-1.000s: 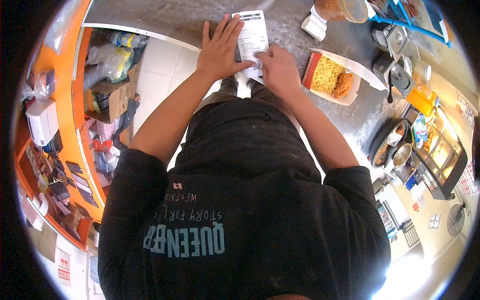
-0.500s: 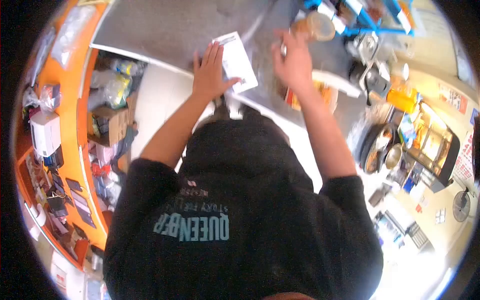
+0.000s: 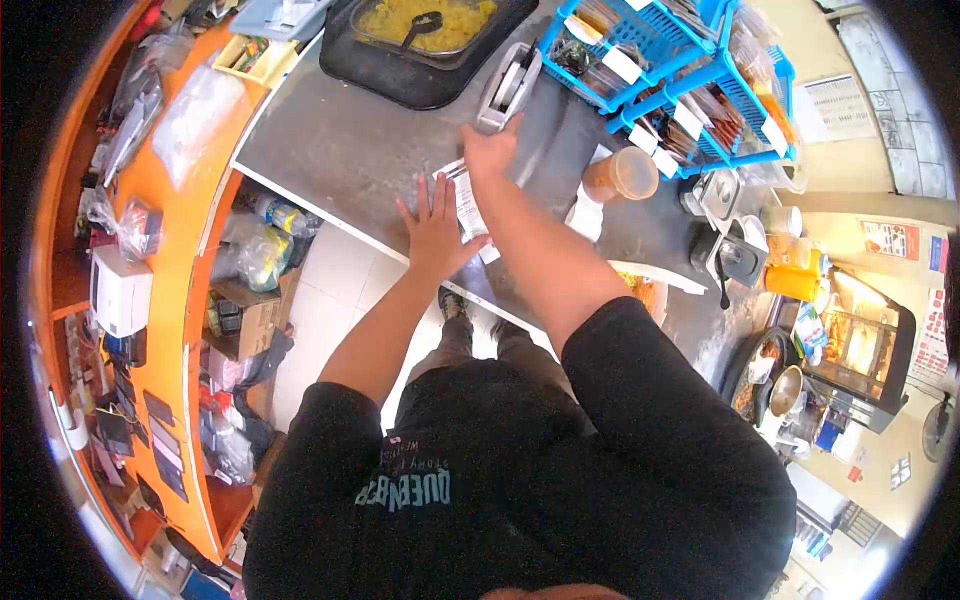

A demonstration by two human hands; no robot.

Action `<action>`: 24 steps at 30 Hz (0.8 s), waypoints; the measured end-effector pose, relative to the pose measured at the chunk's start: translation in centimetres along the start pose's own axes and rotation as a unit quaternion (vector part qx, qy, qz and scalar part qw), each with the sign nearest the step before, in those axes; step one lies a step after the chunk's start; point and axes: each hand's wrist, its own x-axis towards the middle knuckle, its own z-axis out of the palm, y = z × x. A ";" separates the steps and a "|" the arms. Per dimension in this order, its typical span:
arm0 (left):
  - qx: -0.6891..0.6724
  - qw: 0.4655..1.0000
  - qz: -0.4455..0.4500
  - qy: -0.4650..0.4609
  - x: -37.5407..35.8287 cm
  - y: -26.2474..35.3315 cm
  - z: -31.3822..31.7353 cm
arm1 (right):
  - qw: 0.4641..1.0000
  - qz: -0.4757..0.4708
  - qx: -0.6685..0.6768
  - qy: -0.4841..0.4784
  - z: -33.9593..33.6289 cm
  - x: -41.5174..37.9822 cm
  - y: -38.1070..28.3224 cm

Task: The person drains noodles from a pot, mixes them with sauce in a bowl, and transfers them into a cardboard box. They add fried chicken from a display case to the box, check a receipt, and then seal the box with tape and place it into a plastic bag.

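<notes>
Left hand (image 3: 437,235): lying spread on receipt (image 3: 467,205); flat pressure suits. Right hand (image 3: 490,155): touching far tape dispenser (image 3: 507,90); pinch unclear.

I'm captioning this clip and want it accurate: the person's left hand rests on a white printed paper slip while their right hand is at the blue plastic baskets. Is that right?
Not quite: in the head view, the right hand is at the grey tape dispenser. The left hand does rest on the white printed paper slip.
</notes>
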 end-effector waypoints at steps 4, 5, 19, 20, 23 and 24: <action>-0.021 1.000 0.014 0.014 1.1 0.8 -0.1 | 0.998 0.042 -0.054 -0.010 -4.0 -0.2 -3.0; -0.024 0.999 0.018 0.020 1.9 0.9 0.0 | 0.996 0.043 -0.076 -0.011 -4.8 -0.5 -3.6; -0.305 0.923 0.206 0.109 -1.7 3.1 -3.0 | 0.863 -0.064 -0.052 -0.498 -32.8 -13.2 -2.6; -0.353 0.900 0.253 0.051 -1.4 6.3 -4.1 | 0.872 -0.058 -0.048 -0.483 -35.8 -14.5 1.5; -0.381 0.870 0.314 0.003 -1.4 15.4 -5.9 | 0.915 0.255 -0.003 -0.314 -42.7 -18.7 9.7; -0.388 0.869 0.303 -0.039 -1.0 16.9 -4.9 | 0.905 0.332 0.097 -0.250 -43.9 -20.2 12.0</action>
